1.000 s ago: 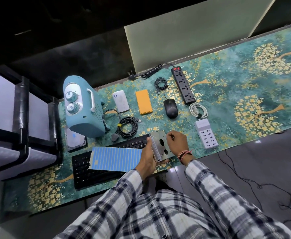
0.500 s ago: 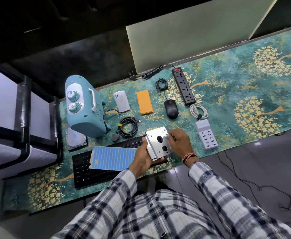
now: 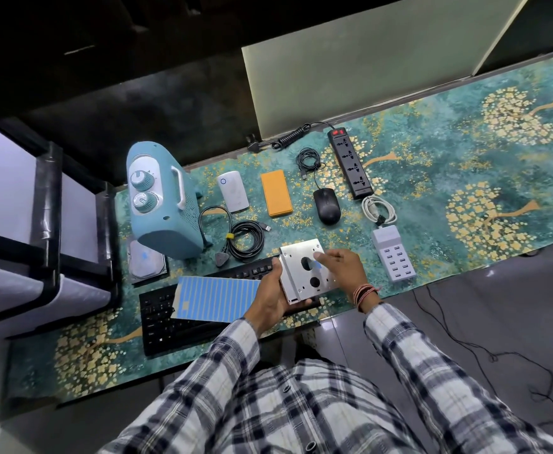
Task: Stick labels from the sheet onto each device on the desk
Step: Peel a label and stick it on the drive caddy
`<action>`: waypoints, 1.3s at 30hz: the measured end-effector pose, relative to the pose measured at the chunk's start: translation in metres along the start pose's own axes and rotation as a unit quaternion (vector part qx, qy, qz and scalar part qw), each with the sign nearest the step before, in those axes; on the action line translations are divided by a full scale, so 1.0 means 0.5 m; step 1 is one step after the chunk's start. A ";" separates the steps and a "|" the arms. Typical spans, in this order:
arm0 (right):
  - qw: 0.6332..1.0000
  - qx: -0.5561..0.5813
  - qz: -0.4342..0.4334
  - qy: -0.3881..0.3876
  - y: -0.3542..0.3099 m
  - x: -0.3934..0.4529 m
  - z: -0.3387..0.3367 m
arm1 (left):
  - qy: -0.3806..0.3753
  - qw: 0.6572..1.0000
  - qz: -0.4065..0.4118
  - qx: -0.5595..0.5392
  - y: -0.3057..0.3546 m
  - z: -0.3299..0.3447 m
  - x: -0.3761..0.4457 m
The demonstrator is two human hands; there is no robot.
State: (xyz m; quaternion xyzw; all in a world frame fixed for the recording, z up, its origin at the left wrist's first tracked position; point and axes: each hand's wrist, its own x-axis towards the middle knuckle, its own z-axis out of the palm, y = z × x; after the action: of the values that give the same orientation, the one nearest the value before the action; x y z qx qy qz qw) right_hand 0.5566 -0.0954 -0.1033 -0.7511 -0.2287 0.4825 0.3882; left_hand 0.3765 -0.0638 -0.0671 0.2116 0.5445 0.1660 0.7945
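My left hand (image 3: 268,301) grips the left edge of a silver metal drive bracket (image 3: 296,280) with two round holes, holding it above the black keyboard (image 3: 170,322). My right hand (image 3: 342,270) rests over the bracket's right side, its fingertips pressing a small blue label (image 3: 317,264) against the metal face. The blue striped label sheet (image 3: 216,298) lies across the keyboard, just left of my left hand. A hard disk (image 3: 146,262) at the left bears a blue label.
On the patterned desk mat (image 3: 465,165) lie a blue heater (image 3: 160,204), white router (image 3: 233,194), orange power bank (image 3: 276,193), black mouse (image 3: 326,206), power strip (image 3: 350,167), white USB charger (image 3: 393,253) and coiled black cable (image 3: 245,239). A black-framed seat (image 3: 49,224) stands left.
The bracket has turned its flat face up towards me. My right hand moved from its top edge onto its face, with a blue label now showing under the fingertips.
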 end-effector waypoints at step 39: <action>0.956 -0.277 -0.038 0.091 0.008 0.031 -0.092 | -0.059 0.971 0.037 0.228 -0.025 0.101 0.025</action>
State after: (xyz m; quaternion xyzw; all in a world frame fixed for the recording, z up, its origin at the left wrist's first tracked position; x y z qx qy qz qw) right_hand 0.6045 -0.1032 -0.1044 -0.8607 -0.3457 0.3148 0.2017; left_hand 0.4287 -0.0763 -0.0672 0.4164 0.5123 0.0543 0.7492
